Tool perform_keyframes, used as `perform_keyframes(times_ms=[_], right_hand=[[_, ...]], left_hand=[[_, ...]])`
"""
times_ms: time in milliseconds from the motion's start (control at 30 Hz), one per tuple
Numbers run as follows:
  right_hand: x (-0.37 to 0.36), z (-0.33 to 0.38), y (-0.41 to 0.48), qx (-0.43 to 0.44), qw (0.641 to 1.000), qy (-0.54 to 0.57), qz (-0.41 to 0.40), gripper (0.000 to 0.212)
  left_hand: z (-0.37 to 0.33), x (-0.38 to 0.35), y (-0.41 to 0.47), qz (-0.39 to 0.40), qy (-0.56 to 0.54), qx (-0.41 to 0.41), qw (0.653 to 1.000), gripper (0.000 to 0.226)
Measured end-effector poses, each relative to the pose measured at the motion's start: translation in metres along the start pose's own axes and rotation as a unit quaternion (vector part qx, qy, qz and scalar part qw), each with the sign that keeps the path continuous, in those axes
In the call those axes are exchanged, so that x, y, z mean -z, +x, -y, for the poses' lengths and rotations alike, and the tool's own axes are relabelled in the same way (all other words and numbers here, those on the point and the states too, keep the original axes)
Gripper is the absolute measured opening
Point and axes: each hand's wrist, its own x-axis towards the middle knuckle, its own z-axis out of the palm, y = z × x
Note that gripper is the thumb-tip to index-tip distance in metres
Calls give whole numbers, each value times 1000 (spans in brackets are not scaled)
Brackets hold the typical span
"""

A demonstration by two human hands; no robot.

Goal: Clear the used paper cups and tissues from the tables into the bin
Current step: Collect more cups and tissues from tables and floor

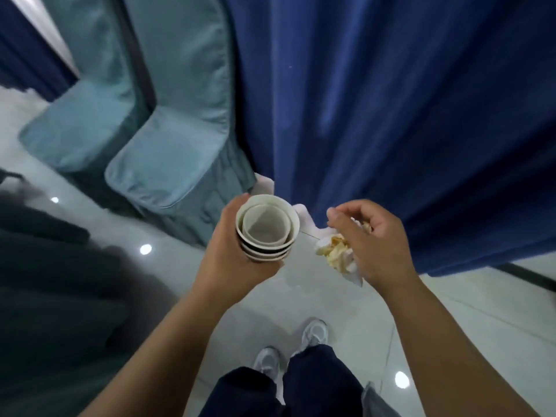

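A person's left hand (237, 266) gripped a nested stack of paper cups (266, 227) – nested, it seemed, so one hand could carry them all – with the mouths facing up and the stack's long axis close to upright. The right hand (376, 245) clenched a wad of stained tissues (334, 254), probably bunched tight so that no scraps fell. Both loads hung above the tiled floor (331, 299), near the lower edge of the blue table drape (391, 115) – no bin was in view.
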Motion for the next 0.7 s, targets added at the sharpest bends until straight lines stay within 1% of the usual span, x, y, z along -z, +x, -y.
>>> perform_keyframes(times_ms=[67,133,233,367,433,533,567,700], right_hand=[[-22,16,2,14,999,-18,34,18],[-41,30,4,39,997,-39,59,23],[-62,51,9,65,991,-56,102,34],[-81,67,15,71,983,-55,161,38],[-86,73,16,60,977,-40,202,34],[-86,83,19,61,959,-21,275,14],[-85,88,21,68,950,-18,304,17],[-86,100,28,85,913,-4,399,44]], left_hand=[[8,24,-8,-39,-6,30,999,84],[14,43,-19,-82,-28,52,995,85],[9,62,-35,-166,-44,69,983,88],[-1,76,-48,-240,-46,80,966,83],[-5,77,-51,-274,-39,87,957,87],[-16,72,-59,-331,-34,105,937,92],[-21,70,-61,-352,-31,110,929,92],[-35,64,-75,-414,-7,133,901,97]])
